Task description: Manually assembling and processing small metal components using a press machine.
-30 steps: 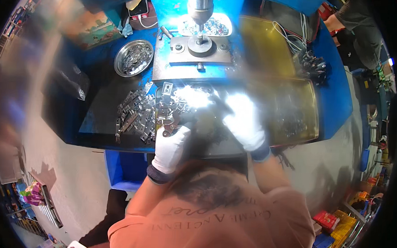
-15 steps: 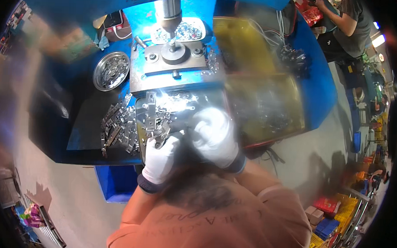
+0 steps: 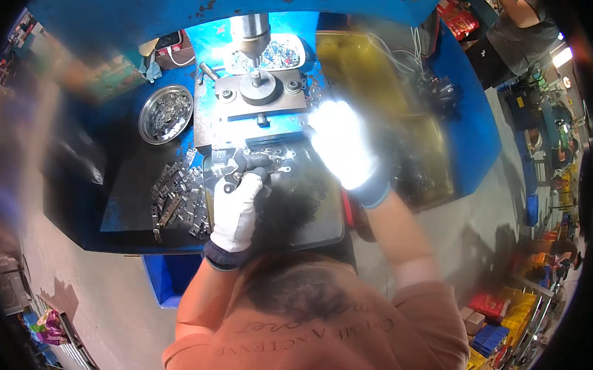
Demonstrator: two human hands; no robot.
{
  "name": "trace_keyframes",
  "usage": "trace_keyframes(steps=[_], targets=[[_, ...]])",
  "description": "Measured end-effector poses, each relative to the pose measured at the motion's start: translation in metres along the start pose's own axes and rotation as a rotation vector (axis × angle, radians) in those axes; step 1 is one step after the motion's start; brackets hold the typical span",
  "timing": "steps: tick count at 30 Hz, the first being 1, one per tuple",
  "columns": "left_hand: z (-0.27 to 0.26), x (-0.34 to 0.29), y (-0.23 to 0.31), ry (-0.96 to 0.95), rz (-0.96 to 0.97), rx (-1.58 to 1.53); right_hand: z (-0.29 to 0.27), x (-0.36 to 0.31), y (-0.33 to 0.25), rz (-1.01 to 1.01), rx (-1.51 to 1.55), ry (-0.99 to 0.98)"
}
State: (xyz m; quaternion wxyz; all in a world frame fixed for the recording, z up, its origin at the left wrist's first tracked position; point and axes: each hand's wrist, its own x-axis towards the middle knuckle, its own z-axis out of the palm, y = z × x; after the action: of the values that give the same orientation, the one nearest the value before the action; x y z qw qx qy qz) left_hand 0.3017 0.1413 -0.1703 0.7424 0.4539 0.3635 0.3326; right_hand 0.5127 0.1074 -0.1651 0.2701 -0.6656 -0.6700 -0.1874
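Note:
My left hand [image 3: 237, 212], in a white glove, is closed around a dark metal part [image 3: 252, 162] above the grey tray [image 3: 320, 241] in front of me. A small dark round end shows by the thumb. Small shiny metal pieces [image 3: 283, 166] lie in the tray just beyond. My right hand [image 3: 343, 144], gloved in white and washed out by glare, is raised at the right front corner of the press. Its fingers point away from me, and what they touch or hold cannot be made out. The press punch [image 3: 255, 41] stands above a round metal die [image 3: 259, 89] on a bolted plate.
Flat metal brackets [image 3: 180, 196] are heaped left of the tray. A round steel bowl [image 3: 150, 131] of small parts stands farther left. Behind the die sits a white tray [image 3: 296, 42] of small pieces. Yellowish bins [image 3: 352, 48] stand at right. Another person [image 3: 514, 46] is at far right.
My right hand has moved away from me, from over the tray to the press's right corner. My left hand has shifted slightly forward, now with the dark metal part showing in it.

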Motion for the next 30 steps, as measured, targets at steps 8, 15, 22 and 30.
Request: trace_keyframes(steps=[8,15,22,30], targets=[[0.001,0.01,-0.009,0.037,0.063,-0.08,-0.026,-0.004,-0.045,0.268,0.512,-0.038],[0.003,0.004,0.0,-0.005,0.053,0.016,-0.015,-0.019,-0.047,0.021,0.501,-0.03],[-0.002,0.003,-0.004,-0.011,0.064,0.058,-0.013,-0.021,-0.051,0.135,0.613,-0.072],[-0.01,0.054,0.009,-0.086,0.252,-0.087,-0.01,0.022,-0.053,0.629,1.311,-0.089]])
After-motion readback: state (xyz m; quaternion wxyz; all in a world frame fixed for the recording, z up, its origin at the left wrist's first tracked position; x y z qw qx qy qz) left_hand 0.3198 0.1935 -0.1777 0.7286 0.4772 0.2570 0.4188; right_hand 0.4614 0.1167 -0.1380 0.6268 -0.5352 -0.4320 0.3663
